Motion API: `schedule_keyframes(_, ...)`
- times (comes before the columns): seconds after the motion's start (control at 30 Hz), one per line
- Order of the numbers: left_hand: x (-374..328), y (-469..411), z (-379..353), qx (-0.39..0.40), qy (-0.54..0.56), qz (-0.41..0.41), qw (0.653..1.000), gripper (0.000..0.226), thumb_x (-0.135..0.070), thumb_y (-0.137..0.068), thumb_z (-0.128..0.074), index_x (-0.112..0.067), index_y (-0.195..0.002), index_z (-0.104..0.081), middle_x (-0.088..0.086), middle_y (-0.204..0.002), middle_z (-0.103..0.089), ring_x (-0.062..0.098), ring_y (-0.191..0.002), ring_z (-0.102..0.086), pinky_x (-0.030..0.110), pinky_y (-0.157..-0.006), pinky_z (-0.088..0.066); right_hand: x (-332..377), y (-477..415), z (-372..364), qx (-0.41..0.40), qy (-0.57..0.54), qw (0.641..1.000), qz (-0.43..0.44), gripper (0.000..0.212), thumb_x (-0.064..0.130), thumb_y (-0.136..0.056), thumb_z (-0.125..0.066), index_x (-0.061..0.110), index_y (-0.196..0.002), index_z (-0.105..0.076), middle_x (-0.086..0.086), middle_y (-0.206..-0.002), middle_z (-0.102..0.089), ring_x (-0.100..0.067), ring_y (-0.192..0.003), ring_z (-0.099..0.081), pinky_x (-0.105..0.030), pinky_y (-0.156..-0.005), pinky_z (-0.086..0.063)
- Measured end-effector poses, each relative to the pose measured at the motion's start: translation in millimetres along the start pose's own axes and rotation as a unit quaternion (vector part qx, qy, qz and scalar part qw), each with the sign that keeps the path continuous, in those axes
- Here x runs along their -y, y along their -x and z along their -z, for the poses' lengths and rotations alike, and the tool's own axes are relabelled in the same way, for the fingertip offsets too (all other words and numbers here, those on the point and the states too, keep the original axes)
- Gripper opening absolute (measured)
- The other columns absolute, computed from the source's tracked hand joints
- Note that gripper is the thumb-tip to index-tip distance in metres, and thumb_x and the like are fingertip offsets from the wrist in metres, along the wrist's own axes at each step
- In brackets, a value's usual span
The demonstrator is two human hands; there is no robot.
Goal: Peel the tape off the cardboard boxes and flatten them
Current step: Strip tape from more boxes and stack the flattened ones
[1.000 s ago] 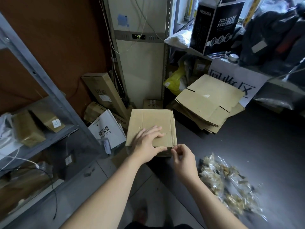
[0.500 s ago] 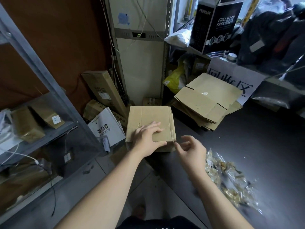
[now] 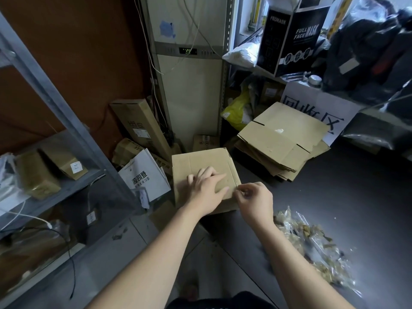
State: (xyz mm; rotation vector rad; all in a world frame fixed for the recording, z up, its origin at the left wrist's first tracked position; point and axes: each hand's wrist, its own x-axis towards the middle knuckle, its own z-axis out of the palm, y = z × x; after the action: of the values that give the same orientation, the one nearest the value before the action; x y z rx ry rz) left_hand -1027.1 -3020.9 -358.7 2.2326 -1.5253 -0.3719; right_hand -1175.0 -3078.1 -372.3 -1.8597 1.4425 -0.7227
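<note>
A closed brown cardboard box point(image 3: 200, 160) stands at the near-left corner of the dark table point(image 3: 356, 208). My left hand point(image 3: 206, 189) lies flat on its top, fingers spread, pressing it down. My right hand point(image 3: 254, 199) is at the box's near-right edge, thumb and fingers pinched together at the edge where clear tape runs. Whether tape is between the fingers is too small to tell. A pile of crumpled peeled tape point(image 3: 312, 246) lies on the table to the right of my right arm.
A stack of flattened cardboard boxes point(image 3: 283, 139) lies behind the box on the table. A white sign point(image 3: 318, 108) leans behind it. A metal shelf point(image 3: 44, 157) with small boxes stands at left; long cartons and a white paper bag point(image 3: 142, 175) sit on the floor.
My right hand went from open beside the box to pinched against its near-right edge. My left hand stays pressed on the box top.
</note>
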Motion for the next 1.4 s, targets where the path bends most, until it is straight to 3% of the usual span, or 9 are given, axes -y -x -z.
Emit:
schedule_keyframes(0.17, -5, -9, -6, -0.014, 0.005, -0.003, 1.0, 0.037, -0.046, -0.097, -0.059, -0.04, -0.134, -0.063, -0.012, -0.12, -0.041, 0.014, -0.118, -0.035, 0.039, -0.097, -0.027, 1, -3, -2, -0.002, -0.01, 0.999, -0.033, 0.009, 0.014, -0.09, -0.072, 0.018, -0.093, -0.08, 0.003, -0.1, -0.062, 0.006, -0.076, -0.054, 0.001, -0.065, -0.034)
schedule_keyframes(0.37, -2, -10, -13, -0.026, 0.024, 0.002, 0.999, 0.031, -0.046, -0.096, -0.061, -0.043, -0.126, -0.067, -0.014, -0.129, -0.041, 0.012, -0.125, -0.033, 0.039, -0.098, -0.023, 4, -11, -1, 0.021, -0.026, 0.997, -0.068, 0.007, 0.017, -0.092, -0.069, 0.022, -0.091, -0.074, 0.0, -0.1, -0.064, -0.006, -0.082, -0.055, -0.023, -0.077, -0.04)
schedule_keyframes(0.57, 12, -18, -1, 0.048, 0.01, -0.026, 0.998, 0.041, -0.053, -0.093, -0.062, -0.049, -0.134, -0.06, -0.02, -0.144, -0.037, 0.006, -0.136, -0.028, 0.041, -0.104, -0.025, 5, -13, -5, -0.001, -0.017, 0.996, -0.09, 0.009, 0.022, -0.09, -0.068, 0.021, -0.085, -0.076, 0.002, -0.097, -0.067, -0.011, -0.087, -0.061, -0.025, -0.075, -0.041)
schedule_keyframes(0.7, 19, -16, -3, 0.04, 0.008, -0.041, 0.998, 0.045, -0.056, -0.092, -0.06, -0.05, -0.137, -0.057, -0.022, -0.148, -0.039, 0.005, -0.135, -0.03, 0.038, -0.103, -0.025, 5, -17, -11, 0.029, 0.001, 0.994, -0.108, 0.014, 0.023, -0.091, -0.062, 0.022, -0.083, -0.073, -0.002, -0.1, -0.069, -0.017, -0.089, -0.064, -0.026, -0.071, -0.043)
schedule_keyframes(0.8, 18, -16, -6, 0.019, 0.016, -0.036, 0.999, 0.045, -0.056, -0.09, -0.063, -0.05, -0.134, -0.059, -0.023, -0.148, -0.04, 0.004, -0.133, -0.033, 0.036, -0.102, -0.024, 4, -20, -13, 0.063, 0.03, 0.993, -0.095, 0.02, 0.02, -0.096, -0.057, 0.021, -0.078, -0.066, -0.009, -0.107, -0.064, -0.021, -0.092, -0.06, -0.028, -0.073, -0.041)
schedule_keyframes(0.9, 19, -15, -8, 0.012, 0.017, -0.035, 0.999, 0.045, -0.057, -0.089, -0.063, -0.049, -0.133, -0.06, -0.025, -0.148, -0.04, 0.005, -0.132, -0.034, 0.035, -0.102, -0.024, 7, -15, -10, 0.057, 0.031, 0.995, -0.077, 0.014, 0.017, -0.099, -0.057, 0.016, -0.089, -0.067, -0.006, -0.114, -0.054, -0.022, -0.103, -0.057, -0.03, -0.081, -0.041)
schedule_keyframes(1.0, 20, -13, -9, 0.007, 0.018, -0.039, 0.999, 0.045, -0.058, -0.09, -0.062, -0.048, -0.134, -0.06, -0.025, -0.148, -0.039, 0.004, -0.131, -0.034, 0.035, -0.103, -0.024, 5, -10, -9, 0.001, 0.019, 0.998, -0.065, 0.011, 0.019, -0.095, -0.066, 0.012, -0.093, -0.074, -0.001, -0.108, -0.058, -0.02, -0.096, -0.062, -0.032, -0.083, -0.047)
schedule_keyframes(1.13, 20, -13, -9, 0.0, 0.019, -0.039, 0.999, 0.045, -0.057, -0.089, -0.063, -0.048, -0.133, -0.061, -0.026, -0.148, -0.04, 0.004, -0.131, -0.035, 0.033, -0.101, -0.023, 8, -10, -9, -0.003, 0.022, 0.999, -0.046, 0.011, 0.017, -0.091, -0.067, 0.012, -0.086, -0.075, 0.001, -0.1, -0.059, -0.02, -0.088, -0.065, -0.037, -0.082, -0.054)
schedule_keyframes(1.4, 18, -11, -8, -0.005, 0.016, -0.039, 0.999, 0.045, -0.056, -0.089, -0.064, -0.046, -0.132, -0.062, -0.025, -0.148, -0.041, 0.004, -0.131, -0.035, 0.029, -0.098, -0.02, 12, -12, -10, 0.04, 0.094, 0.994, -0.029, 0.017, 0.015, -0.1, -0.051, 0.01, -0.09, -0.064, -0.006, -0.11, -0.053, -0.027, -0.102, -0.056, -0.036, -0.078, -0.045)
